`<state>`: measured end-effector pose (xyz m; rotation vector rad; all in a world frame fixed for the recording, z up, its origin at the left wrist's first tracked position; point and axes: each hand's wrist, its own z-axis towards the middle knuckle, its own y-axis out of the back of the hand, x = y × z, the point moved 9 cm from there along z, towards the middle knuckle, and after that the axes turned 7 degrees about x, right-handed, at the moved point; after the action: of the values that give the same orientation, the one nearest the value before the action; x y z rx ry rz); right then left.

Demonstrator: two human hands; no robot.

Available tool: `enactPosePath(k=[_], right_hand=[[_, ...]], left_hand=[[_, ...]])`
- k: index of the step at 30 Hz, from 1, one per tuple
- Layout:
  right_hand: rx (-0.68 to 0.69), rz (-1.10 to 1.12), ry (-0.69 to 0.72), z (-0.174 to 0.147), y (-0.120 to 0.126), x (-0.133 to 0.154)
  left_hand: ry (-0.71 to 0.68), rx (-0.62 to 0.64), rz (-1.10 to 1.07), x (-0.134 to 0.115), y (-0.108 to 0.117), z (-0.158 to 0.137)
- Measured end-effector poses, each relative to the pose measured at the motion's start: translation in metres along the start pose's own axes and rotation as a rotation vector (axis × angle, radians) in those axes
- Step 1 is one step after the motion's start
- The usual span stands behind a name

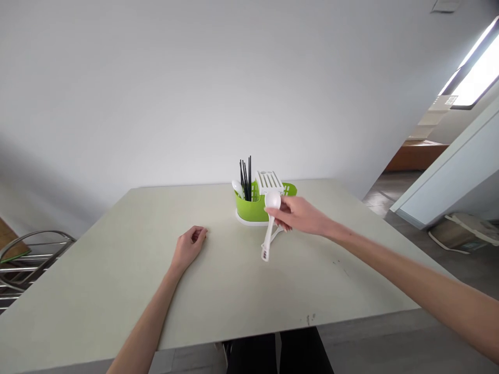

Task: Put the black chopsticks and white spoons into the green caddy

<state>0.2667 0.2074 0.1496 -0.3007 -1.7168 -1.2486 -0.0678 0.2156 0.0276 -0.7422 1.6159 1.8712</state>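
My right hand [293,212] is closed on a white spoon [270,228], gripping it just below its round bowl. The spoon's handle points down toward me, above the table. A second thin white piece shows partly behind the handle; I cannot tell what it is. Just beyond this hand stands a green utensil holder [251,210] with a white slotted section [270,180] on top. Black chopsticks [246,179] and another white spoon [237,188] stand in its left part. My left hand [189,246] rests on the table to the left, fingers curled in, nothing visible in them.
The pale table [117,270] has its far edge against a white wall [195,88]. Dark marks spot its surface at the right and near edge. A metal rack [33,259] stands at the left, and a lidded bin [460,234] sits on the floor at right.
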Motion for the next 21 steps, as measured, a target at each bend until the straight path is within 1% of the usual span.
enactPosePath(k=[2, 3, 5, 6, 7, 9, 11, 13, 16, 18, 21], right_hand=[[-0.179, -0.128, 0.082, 0.006, 0.023, 0.039], [-0.274, -0.227, 0.108, 0.01, 0.033, 0.056], [-0.438, -0.448, 0.123, 0.02, 0.048, 0.082], [-0.487, -0.557, 0.119, 0.027, 0.051, 0.091], [-0.503, -0.66, 0.108, 0.037, 0.051, 0.097], [-0.464, -0.844, 0.069, 0.059, 0.043, 0.1], [-0.352, -0.995, 0.015, 0.081, 0.027, 0.093], [-0.224, -1.087, -0.02, 0.099, 0.008, 0.082], [-0.081, -1.126, -0.022, 0.114, -0.019, 0.069], [-0.04, -1.129, -0.02, 0.12, -0.032, 0.063], [-0.024, -1.125, -0.03, 0.128, -0.042, 0.057]], left_hand=[[-0.001, -0.002, -0.006, 0.0, 0.0, -0.001], [-0.002, -0.003, -0.008, 0.0, 0.0, -0.001], [-0.006, -0.005, -0.009, -0.001, 0.0, -0.001], [-0.005, -0.005, -0.009, -0.001, 0.0, -0.001], [-0.004, -0.004, -0.009, -0.002, 0.0, -0.001], [-0.003, -0.003, -0.011, -0.003, 0.0, -0.001], [-0.007, -0.003, -0.011, -0.004, 0.0, -0.002], [-0.013, -0.005, -0.009, -0.004, 0.0, -0.002], [-0.033, -0.005, -0.001, -0.003, -0.001, -0.002], [-0.048, 0.005, 0.008, -0.003, -0.003, -0.002], [-0.057, 0.021, 0.011, 0.0, -0.006, -0.002]])
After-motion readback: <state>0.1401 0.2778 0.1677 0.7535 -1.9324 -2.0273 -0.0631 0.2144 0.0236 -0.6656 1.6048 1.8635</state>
